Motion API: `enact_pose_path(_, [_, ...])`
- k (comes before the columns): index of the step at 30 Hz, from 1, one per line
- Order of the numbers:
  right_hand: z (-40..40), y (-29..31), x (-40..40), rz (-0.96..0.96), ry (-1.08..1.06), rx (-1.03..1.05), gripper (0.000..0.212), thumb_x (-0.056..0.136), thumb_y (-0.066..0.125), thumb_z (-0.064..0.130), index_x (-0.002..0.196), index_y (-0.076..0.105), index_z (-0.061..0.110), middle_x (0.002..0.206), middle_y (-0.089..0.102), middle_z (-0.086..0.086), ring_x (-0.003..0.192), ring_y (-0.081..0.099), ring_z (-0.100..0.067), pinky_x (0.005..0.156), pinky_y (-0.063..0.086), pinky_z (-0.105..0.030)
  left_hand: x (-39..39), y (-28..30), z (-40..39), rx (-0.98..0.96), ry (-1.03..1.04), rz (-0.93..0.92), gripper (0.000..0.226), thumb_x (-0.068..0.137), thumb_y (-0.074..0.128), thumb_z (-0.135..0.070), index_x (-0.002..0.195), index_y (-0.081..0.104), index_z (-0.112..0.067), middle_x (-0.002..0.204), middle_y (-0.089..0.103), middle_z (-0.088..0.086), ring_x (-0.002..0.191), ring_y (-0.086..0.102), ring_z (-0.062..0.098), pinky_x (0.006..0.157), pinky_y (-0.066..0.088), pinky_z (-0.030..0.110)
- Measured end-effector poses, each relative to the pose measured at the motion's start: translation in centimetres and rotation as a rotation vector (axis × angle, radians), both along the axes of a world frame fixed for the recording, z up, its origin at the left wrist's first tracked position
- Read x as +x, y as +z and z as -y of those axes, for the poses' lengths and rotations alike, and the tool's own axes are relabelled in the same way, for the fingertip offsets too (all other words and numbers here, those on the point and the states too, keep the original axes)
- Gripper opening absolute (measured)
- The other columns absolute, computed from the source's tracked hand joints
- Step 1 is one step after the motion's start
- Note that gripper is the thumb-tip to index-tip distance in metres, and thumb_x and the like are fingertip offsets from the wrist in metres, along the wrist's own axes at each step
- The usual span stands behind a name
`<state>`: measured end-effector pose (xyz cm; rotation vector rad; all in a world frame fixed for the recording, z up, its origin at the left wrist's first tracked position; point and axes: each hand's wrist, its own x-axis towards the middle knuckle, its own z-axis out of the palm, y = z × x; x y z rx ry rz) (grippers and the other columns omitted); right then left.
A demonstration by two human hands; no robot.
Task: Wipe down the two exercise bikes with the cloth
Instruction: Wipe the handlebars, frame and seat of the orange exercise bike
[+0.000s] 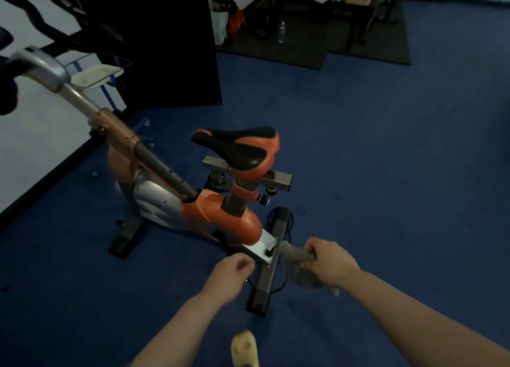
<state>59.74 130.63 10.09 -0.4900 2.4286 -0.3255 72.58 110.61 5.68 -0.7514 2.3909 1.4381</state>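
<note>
An orange and grey exercise bike (209,215) stands on the blue floor in front of me, with a black and orange saddle (237,146) and a silver handlebar post (44,69) at the upper left. My right hand (328,262) grips a grey cloth (298,267) that hangs beside the bike's rear foot bar (271,264). My left hand (234,270) hovers just left of that bar with its fingers curled and nothing in it. Only one bike is clearly in view.
Black curved bars of another machine (33,11) rise at the top left beside a white wall. A black panel (165,44) stands behind the bike. Dark mats with benches, bags and a water bottle (281,31) lie at the back. My yellow shoe (244,348) shows at the bottom.
</note>
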Motion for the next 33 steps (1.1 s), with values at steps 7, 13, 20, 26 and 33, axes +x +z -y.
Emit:
enact_pose_path(7, [-2.0,0.1,-6.8,-0.016,-0.118,-0.038,0.018,0.088,0.064,0.035,0.084,0.049,0.027,0.081,0.059,0.005,0.071,0.058,-0.013,0.054,0.043,-0.027,-7.6,0.5,-1.6,0.038,-0.086,0.027,0.016,0.098,0.055,-0.029,0.105,0.068,-0.021,0.104,0.067,-0.007,0.100,0.060,0.009,0.088,0.048,0.027])
enact_pose_path(13, [-4.1,-1.0,-15.1,0.011,-0.045,-0.061,0.016,0.088,0.063,0.035,0.087,0.049,0.027,0.085,0.059,0.005,0.077,0.058,-0.014,0.060,0.048,-0.031,-15.7,-0.3,-3.7,-0.005,-0.053,0.037,0.015,0.098,0.056,-0.027,0.104,0.067,-0.020,0.104,0.068,-0.006,0.099,0.061,0.008,0.085,0.047,0.023])
enact_pose_path(20, [-8.3,1.1,-29.3,-0.022,0.054,-0.064,0.011,0.086,0.059,0.035,0.088,0.052,0.027,0.083,0.063,0.006,0.074,0.063,-0.013,0.062,0.053,-0.033,-28.6,0.0,-10.5,-0.005,0.088,0.003,0.015,0.097,0.058,-0.021,0.106,0.068,-0.014,0.109,0.070,0.000,0.104,0.064,0.015,0.094,0.049,0.031])
enact_pose_path(26, [-7.7,2.9,-39.1,-0.040,0.164,-0.032,0.013,0.089,0.061,0.034,0.089,0.051,0.027,0.086,0.064,0.005,0.076,0.064,-0.014,0.067,0.056,-0.036,-36.7,2.5,-11.4,0.042,0.198,-0.062,0.020,0.098,0.057,-0.027,0.113,0.067,-0.017,0.108,0.065,-0.010,0.104,0.060,0.007,0.084,0.045,0.016])
enact_pose_path(33, [0.0,1.6,-47.1,-0.029,0.305,-0.101,0.015,0.088,0.064,0.036,0.086,0.050,0.030,0.084,0.062,0.006,0.075,0.062,-0.013,0.063,0.053,-0.035,-42.7,0.7,-5.1,-0.006,0.347,-0.079,0.020,0.099,0.056,-0.024,0.112,0.066,-0.013,0.112,0.067,0.000,0.106,0.061,0.013,0.095,0.047,0.028])
